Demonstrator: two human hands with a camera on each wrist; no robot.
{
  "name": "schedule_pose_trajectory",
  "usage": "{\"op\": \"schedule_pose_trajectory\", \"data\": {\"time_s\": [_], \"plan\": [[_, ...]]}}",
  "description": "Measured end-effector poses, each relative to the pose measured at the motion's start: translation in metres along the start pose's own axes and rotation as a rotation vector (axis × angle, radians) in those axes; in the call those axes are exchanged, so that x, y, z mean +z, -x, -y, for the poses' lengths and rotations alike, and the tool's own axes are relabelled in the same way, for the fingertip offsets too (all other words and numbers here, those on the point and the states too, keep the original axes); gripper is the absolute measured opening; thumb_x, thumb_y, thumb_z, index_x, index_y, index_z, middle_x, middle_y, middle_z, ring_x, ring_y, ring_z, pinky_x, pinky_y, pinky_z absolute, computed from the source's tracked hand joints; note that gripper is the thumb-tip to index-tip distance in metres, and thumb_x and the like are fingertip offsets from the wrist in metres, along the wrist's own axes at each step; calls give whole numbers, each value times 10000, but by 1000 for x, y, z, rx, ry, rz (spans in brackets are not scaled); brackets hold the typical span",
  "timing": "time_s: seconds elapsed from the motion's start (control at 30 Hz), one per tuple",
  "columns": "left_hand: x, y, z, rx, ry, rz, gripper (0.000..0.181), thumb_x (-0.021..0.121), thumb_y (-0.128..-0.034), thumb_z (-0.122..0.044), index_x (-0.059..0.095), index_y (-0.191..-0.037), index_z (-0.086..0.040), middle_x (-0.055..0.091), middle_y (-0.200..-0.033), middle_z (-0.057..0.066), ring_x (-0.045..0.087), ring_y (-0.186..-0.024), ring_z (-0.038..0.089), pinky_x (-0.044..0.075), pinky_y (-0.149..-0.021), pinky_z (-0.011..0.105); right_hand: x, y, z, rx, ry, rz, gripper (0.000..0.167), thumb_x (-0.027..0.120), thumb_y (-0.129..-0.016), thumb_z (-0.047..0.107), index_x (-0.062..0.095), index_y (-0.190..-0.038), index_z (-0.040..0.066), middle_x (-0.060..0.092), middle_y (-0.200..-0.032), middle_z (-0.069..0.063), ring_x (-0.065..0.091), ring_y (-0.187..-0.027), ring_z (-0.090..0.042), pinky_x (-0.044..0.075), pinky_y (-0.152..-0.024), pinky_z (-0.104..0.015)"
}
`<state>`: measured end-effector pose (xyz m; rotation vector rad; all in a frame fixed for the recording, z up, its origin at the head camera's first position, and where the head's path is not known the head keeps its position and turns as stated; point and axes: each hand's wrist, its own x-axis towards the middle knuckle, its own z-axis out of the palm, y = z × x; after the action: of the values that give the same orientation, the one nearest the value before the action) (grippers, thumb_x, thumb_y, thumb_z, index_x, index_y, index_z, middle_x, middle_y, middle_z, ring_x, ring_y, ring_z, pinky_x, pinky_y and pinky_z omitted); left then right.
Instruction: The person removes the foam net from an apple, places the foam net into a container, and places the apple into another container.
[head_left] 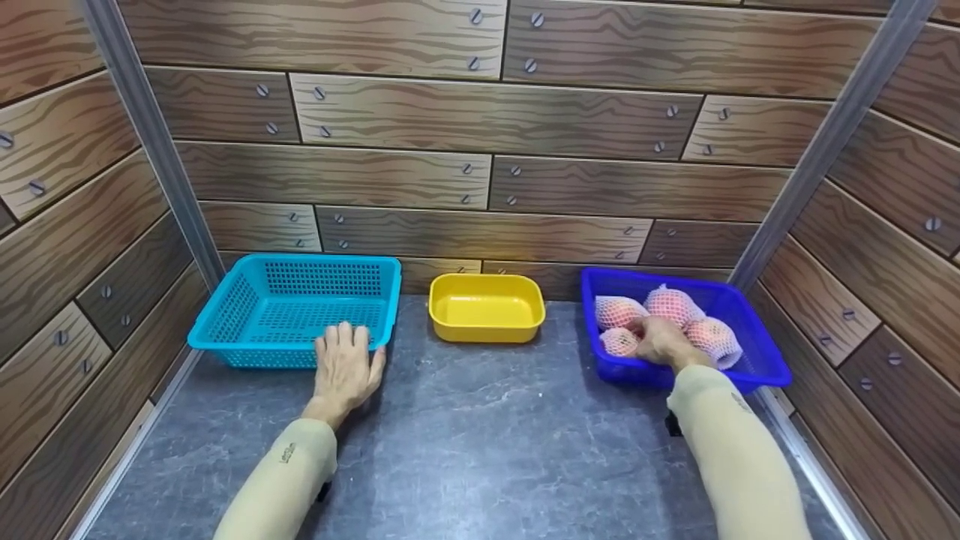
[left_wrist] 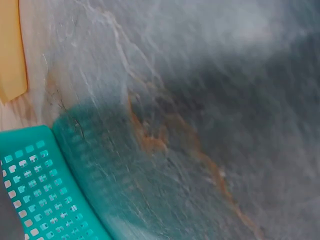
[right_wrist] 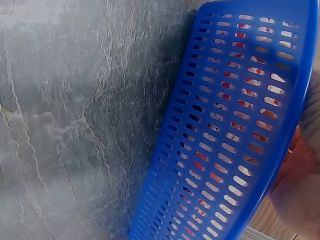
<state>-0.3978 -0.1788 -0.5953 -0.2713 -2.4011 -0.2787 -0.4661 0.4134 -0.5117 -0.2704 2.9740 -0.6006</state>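
Observation:
My left hand (head_left: 346, 367) rests with extended fingers over the front rim of a teal mesh basket (head_left: 251, 345), near its right corner. In the left wrist view only part of that basket's perforated wall (left_wrist: 42, 185) shows. On the right, my right hand (head_left: 664, 341) reaches over the front rim of a blue basket (head_left: 765, 367), among several reddish round fruits (head_left: 712, 337) in pale foam nets. Its thumb side touches the front-left fruit (head_left: 619, 343). Fingertips are hidden between the fruits, so a grip cannot be made out. The right wrist view shows the palm (right_wrist: 297, 187) behind the rim.
A small yellow tub (head_left: 487, 331) stands between the baskets near the back wall. The grey marbled tabletop (head_left: 480, 435) spreads in front. Wood-patterned panels (head_left: 420, 180) enclose the back and both sides, with metal posts (head_left: 817, 142) at the corners.

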Motion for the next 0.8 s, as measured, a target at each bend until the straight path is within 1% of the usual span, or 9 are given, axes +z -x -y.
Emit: {"op": "schedule_pose_trajectory", "data": {"time_s": [0.13, 0.17, 0.2, 0.3, 0.4, 0.5, 0.6, 0.7, 0.8], "plan": [[0, 2, 0, 1, -8, 8, 338, 604, -1081, -375, 529, -1053, -47, 501, -994, 188, 409, -930, 400, 338, -858, 555, 2, -3, 3, 24, 61, 23, 591, 750, -840, 120, 707, -1418, 5, 772, -1330, -266, 710, -1265, -505, 544, -1137, -639], [1, 2, 0, 3, -11, 10, 339, 602, -1080, -377, 528, -1053, -48, 502, -994, 188, 411, -930, 400, 339, -857, 553, 0, 0, 9, 47, 72, 38, 619, 743, -832, 104, 692, -1440, 1, 756, -1361, -278, 690, -1301, -528, 519, -1163, -667], [1, 2, 0, 5, -13, 11, 338, 599, -1081, -378, 527, -1051, -49, 504, -993, 186, 413, -930, 398, 338, -856, 551, 0, -1, 10, 52, 90, 40, 633, 745, -829, 105, 685, -1451, 7, 754, -1368, -275, 688, -1306, -528, 517, -1164, -672], [2, -1, 2, 15, -31, -5, 343, 598, -1081, -388, 525, -1044, -56, 512, -990, 182, 419, -927, 394, 337, -850, 547, -1, -2, 15, 50, 144, 37, 660, 758, -814, 121, 671, -1458, 9, 760, -1347, -265, 694, -1289, -532, 524, -1149, -683], [4, -1, 1, 26, -46, -30, 343, 603, -1078, -385, 527, -1030, -54, 521, -983, 184, 423, -913, 391, 338, -838, 551, -2, 0, 17, 46, 170, 38, 673, 798, -812, 169, 658, -1451, 8, 768, -1292, -238, 711, -1238, -511, 542, -1118, -676], [5, -1, 1, 28, -53, -37, 349, 607, -1076, -384, 529, -1017, -49, 523, -973, 189, 420, -899, 390, 339, -831, 549, -1, -1, 15, 59, 161, 45, 668, 823, -829, 221, 650, -1440, 17, 765, -1244, -206, 723, -1182, -464, 555, -1088, -662], [4, -1, 1, 26, -53, -20, 351, 598, -1082, -387, 534, -1027, -46, 527, -982, 190, 421, -910, 390, 340, -839, 547, 0, 0, 15, 73, 146, 49, 627, 835, -840, 259, 656, -1395, 27, 759, -1230, -196, 721, -1141, -429, 561, -1059, -652], [4, -1, 1, 20, -53, -7, 352, 592, -1085, -391, 539, -1037, -47, 535, -992, 191, 433, -928, 396, 348, -848, 553, -1, 0, 16, 79, 140, 45, 596, 853, -845, 312, 657, -1332, 29, 759, -1218, -209, 722, -1118, -434, 567, -1028, -650], [4, -2, 1, 17, -51, -6, 350, 592, -1085, -393, 540, -1044, -49, 540, -996, 189, 441, -936, 399, 352, -854, 553, -2, 0, 14, 90, 134, 38, 622, 872, -851, 404, 657, -1297, 28, 755, -1257, -230, 719, -1147, -454, 568, -1029, -651]]}}
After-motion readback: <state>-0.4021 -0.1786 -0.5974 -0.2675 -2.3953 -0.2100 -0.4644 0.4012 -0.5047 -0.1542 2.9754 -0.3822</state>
